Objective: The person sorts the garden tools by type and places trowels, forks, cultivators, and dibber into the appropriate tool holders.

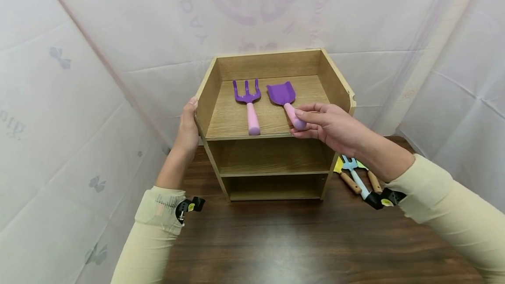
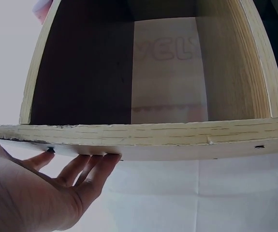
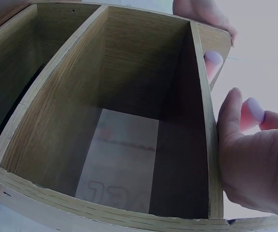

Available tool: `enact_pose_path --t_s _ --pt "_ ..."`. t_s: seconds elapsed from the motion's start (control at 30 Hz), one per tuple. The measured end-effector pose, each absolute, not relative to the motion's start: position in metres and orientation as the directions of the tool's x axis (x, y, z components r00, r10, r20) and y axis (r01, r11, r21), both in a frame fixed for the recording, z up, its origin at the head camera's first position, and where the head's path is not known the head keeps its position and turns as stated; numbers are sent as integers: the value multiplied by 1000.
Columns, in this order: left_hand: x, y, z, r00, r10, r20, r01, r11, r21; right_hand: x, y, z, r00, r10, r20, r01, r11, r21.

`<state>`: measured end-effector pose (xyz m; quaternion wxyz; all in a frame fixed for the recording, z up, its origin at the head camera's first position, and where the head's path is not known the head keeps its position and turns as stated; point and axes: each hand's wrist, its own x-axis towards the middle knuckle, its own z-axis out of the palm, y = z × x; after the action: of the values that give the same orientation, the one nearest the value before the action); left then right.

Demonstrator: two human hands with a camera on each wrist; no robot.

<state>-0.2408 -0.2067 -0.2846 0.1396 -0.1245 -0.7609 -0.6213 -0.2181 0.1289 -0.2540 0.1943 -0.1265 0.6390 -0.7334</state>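
A wooden shelf unit stands upright on the table, its top tray edged by low side and back walls. On that tray lie a purple hand fork with a pink handle and, to its right, a purple hand shovel. My right hand pinches the shovel's pink handle near its end between thumb and fingers. At the unit's left side my left hand rests with its thumb at the top edge. In the left wrist view, straight fingers press against the side panel's outer face.
To the right of the unit, on the dark wooden table, lie a light-blue hand fork and yellow and green tools with wooden handles, partly behind my right arm. White printed sheeting hangs behind and on both sides.
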Motion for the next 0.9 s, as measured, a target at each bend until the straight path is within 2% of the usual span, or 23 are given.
enact_pose_path --t_s 0.5,0.9 --pt "-243 -206 -284 -937 22 348 345 210 915 -221 131 -258 -898 -439 -39 95 -106 -990" --pt "-248 -207 -287 -938 10 347 342 201 918 -222 133 -259 -887 -458 -53 84 -48 -995"
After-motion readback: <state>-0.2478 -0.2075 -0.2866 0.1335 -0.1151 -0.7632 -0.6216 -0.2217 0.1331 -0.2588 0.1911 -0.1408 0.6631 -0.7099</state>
